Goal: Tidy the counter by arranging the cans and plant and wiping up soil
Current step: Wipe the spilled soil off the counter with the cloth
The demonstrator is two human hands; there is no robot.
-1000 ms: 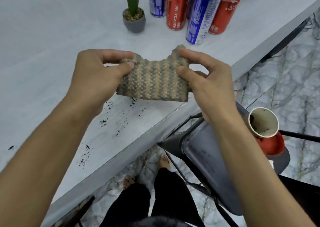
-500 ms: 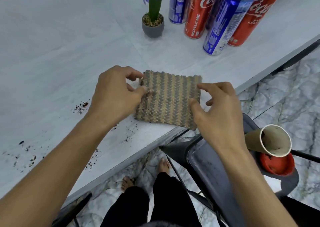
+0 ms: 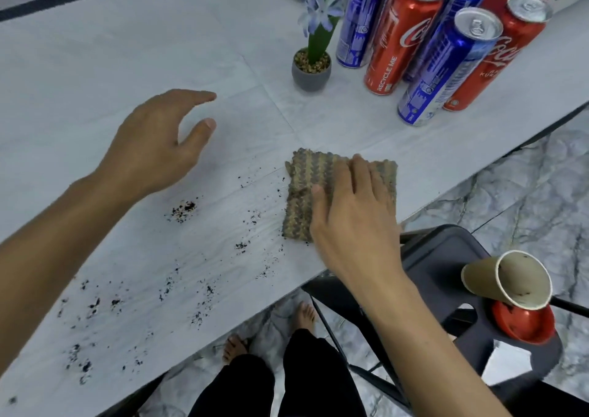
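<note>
A knitted brown-and-tan cloth (image 3: 301, 193) lies flat on the pale counter (image 3: 127, 50) near its front edge. My right hand (image 3: 353, 219) presses down on it, palm flat and fingers spread. Hovering to the left above the counter, my left hand (image 3: 156, 149) is open and holds nothing. Dark soil crumbs (image 3: 183, 209) are scattered left of the cloth and along the front edge. A small grey pot with a blue-flowered plant (image 3: 310, 72) stands at the back. Right of it stands a cluster of several cans, among them a red can (image 3: 401, 34) and a blue can (image 3: 446, 69).
A dark folding chair (image 3: 439, 257) stands just past the counter's edge at the right. On it a paper cup (image 3: 510, 279) lies tipped over a red bowl (image 3: 522, 324). My legs and bare feet are below on the marble floor.
Both hands held the cloth up, then lowered it onto the counter. My left hand has let go and moved left; my right hand now lies flat on the cloth.
</note>
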